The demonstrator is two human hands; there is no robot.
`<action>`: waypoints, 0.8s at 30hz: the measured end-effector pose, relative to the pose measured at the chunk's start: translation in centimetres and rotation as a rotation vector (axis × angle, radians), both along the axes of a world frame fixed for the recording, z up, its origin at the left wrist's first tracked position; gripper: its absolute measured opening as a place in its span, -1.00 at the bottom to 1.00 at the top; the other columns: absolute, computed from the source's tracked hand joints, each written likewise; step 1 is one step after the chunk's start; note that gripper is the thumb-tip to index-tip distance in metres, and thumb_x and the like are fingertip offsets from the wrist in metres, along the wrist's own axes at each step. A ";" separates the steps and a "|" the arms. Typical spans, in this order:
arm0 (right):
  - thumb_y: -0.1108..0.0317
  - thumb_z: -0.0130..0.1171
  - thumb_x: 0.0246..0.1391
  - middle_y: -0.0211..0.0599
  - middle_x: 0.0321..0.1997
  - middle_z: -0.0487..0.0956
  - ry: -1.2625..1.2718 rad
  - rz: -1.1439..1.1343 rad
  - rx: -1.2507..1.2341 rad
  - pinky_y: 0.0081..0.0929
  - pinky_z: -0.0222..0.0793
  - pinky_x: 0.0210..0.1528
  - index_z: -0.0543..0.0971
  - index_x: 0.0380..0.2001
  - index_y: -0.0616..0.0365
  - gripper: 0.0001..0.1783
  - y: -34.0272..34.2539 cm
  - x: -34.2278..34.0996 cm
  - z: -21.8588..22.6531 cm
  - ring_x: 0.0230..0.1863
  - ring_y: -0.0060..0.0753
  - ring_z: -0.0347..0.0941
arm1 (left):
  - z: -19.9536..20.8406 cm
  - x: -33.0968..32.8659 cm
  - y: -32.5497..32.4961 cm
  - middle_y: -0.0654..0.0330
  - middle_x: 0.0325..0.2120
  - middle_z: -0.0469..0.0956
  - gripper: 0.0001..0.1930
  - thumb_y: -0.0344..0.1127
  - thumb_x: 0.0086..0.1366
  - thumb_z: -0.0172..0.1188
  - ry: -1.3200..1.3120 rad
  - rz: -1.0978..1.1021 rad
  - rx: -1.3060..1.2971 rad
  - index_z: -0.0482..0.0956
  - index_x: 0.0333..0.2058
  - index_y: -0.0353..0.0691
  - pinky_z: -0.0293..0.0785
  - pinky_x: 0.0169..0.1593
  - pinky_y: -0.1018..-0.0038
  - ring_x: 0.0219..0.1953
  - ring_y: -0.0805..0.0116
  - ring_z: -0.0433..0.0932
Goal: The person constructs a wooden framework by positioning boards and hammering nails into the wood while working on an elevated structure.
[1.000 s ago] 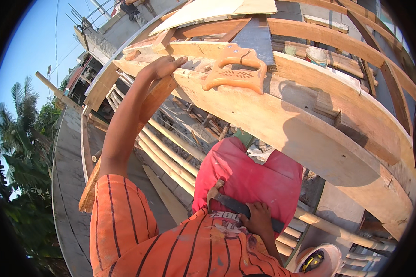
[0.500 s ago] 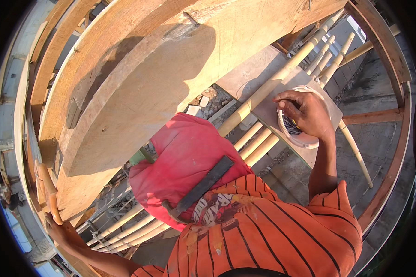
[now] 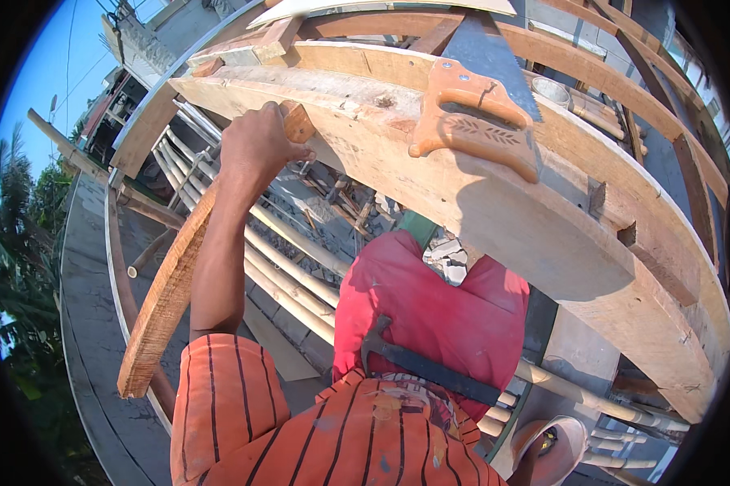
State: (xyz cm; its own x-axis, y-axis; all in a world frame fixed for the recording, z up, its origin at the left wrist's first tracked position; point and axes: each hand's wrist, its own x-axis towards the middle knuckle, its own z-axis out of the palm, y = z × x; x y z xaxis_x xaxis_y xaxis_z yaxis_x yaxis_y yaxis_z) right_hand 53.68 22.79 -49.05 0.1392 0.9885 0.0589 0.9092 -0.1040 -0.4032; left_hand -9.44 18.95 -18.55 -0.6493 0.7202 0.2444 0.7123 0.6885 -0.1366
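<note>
My left hand [image 3: 255, 150] is closed around the upper end of a wooden strip [image 3: 161, 316], which slants down behind my forearm. It is beside a broad curved timber beam [image 3: 535, 227]. On that beam rests a handsaw [image 3: 494, 97] with a carved wooden handle. At the lower right, my right hand [image 3: 528, 463] reaches into a white bucket [image 3: 571, 445]; its fingers are hidden, and something small and yellow shows inside. A claw hammer [image 3: 438, 368] with a black handle lies across my waist, against my red trousers.
Curved timber ribs [image 3: 656, 113] run behind the beam. Bamboo poles [image 3: 292, 279] lie below on the left, with rubble [image 3: 450, 255] beneath. A concrete ledge [image 3: 97, 340] and palm leaves [image 3: 17, 267] are at the far left.
The view has swung left. My left hand, earlier by the saw's handle, now grips the wooden strip. My right hand has gone from over the bucket's mouth to down inside it.
</note>
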 end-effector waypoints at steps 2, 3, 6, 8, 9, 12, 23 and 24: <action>0.47 0.01 0.14 -0.23 -0.46 0.57 0.156 0.227 0.018 -0.48 0.42 -0.35 0.57 -0.20 0.33 -0.77 0.1 -6.3 1.7 -0.45 -0.49 0.48 | 0.6 0.2 -1.3 -0.15 -0.45 0.59 -0.52 -0.15 -0.16 0.47 -0.129 -0.011 0.052 0.54 -0.38 -0.43 0.46 -0.17 0.21 -0.27 -0.08 0.59; 0.46 0.01 0.14 -0.23 -0.46 0.57 0.219 0.342 -0.004 -0.48 0.42 -0.35 0.57 -0.20 0.33 -0.77 0.1 -9.2 2.5 -0.44 -0.48 0.49 | 0.7 0.8 -1.3 -0.15 -0.45 0.59 -0.54 -0.17 -0.17 0.46 -0.202 -0.044 0.083 0.54 -0.39 -0.42 0.46 -0.17 0.22 -0.27 -0.07 0.59; 0.46 0.01 0.14 -0.22 -0.44 0.57 0.320 0.697 -0.139 -0.47 0.43 -0.34 0.57 -0.19 0.33 -0.76 -1.2 -17.0 3.0 -0.43 -0.46 0.49 | 0.2 -0.2 -3.6 -0.14 -0.48 0.59 -0.59 -0.20 -0.18 0.44 -0.147 -0.027 0.095 0.56 -0.41 -0.39 0.48 -0.19 0.23 -0.31 -0.06 0.59; 0.45 0.01 0.14 -0.21 -0.44 0.57 0.295 0.842 -0.197 -0.46 0.43 -0.33 0.57 -0.19 0.33 -0.76 -1.6 -19.8 2.2 -0.42 -0.45 0.49 | -1.0 -1.1 -3.6 -0.05 -0.51 0.61 -0.60 -0.15 -0.18 0.41 -0.127 0.011 0.071 0.57 -0.43 -0.33 0.49 -0.28 0.22 -0.38 -0.01 0.61; 0.45 0.02 0.14 -0.21 -0.43 0.57 0.276 0.889 -0.215 -0.46 0.43 -0.32 0.57 -0.18 0.32 -0.76 -1.8 -20.5 1.5 -0.42 -0.45 0.50 | -1.5 -1.2 -3.4 0.03 -0.42 0.66 -0.47 -0.02 -0.23 0.53 -0.055 0.056 0.059 0.63 -0.33 -0.27 0.56 -0.24 0.28 -0.32 0.12 0.67; 0.44 0.02 0.13 -0.19 -0.42 0.58 0.212 0.949 -0.239 -0.45 0.43 -0.31 0.57 -0.18 0.32 -0.75 -0.9 -21.4 -0.1 -0.40 -0.43 0.50 | -2.5 0.4 -2.2 0.09 -0.30 0.63 -0.24 -0.03 -0.16 0.49 0.030 0.052 0.065 0.42 0.02 -0.23 0.48 -0.17 0.34 -0.22 0.21 0.64; 0.42 0.03 0.13 -0.15 -0.38 0.59 0.061 0.981 -0.255 -0.41 0.44 -0.26 0.57 -0.15 0.31 -0.73 1.2 -21.3 -1.2 -0.36 -0.37 0.52 | -4.3 -0.6 -4.8 0.19 -0.40 0.60 -0.66 -0.27 -0.01 0.33 0.279 -0.018 0.074 0.50 -0.24 -0.23 0.44 -0.32 0.46 -0.31 0.32 0.62; 0.42 0.03 0.13 -0.15 -0.37 0.59 0.049 0.972 -0.258 -0.40 0.44 -0.25 0.57 -0.15 0.31 -0.73 1.3 -21.0 -1.2 -0.35 -0.37 0.52 | -4.4 -0.7 -4.6 0.19 -0.40 0.60 -0.66 -0.27 -0.01 0.33 0.258 -0.007 0.091 0.51 -0.24 -0.23 0.44 -0.32 0.46 -0.32 0.32 0.63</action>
State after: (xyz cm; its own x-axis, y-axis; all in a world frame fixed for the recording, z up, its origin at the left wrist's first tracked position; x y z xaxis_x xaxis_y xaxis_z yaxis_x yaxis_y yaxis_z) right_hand 32.67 24.14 -50.29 -0.7381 0.6562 -0.1570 0.6288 0.5846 -0.5127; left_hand -10.17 14.31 -22.94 -0.5521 0.6919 0.4653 0.6669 0.7014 -0.2516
